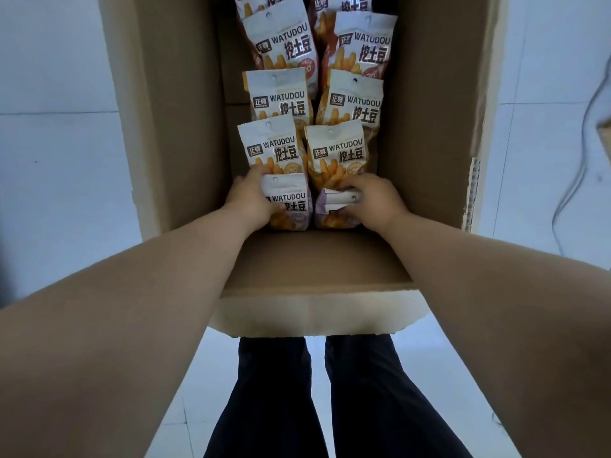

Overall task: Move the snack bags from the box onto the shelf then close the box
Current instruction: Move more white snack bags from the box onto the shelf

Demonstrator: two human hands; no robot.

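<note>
An open cardboard box [185,133] stands on the floor in front of me, filled with two rows of white WATUDOU snack bags printed with fries. My left hand [249,200] grips the nearest bag of the left row [292,206] by its left edge. My right hand [372,201] grips the nearest bag of the right row [332,209], whose top is folded over under my fingers. Behind these, several more bags [281,97] overlap toward the far end of the box. No shelf is in view.
The box's near flap [314,259] hangs open toward me, and tall side flaps [439,110] rise left and right. White tiled floor [56,143] surrounds the box. My legs in dark trousers [317,391] stand just behind the near flap. A thin cable [575,180] runs along the right.
</note>
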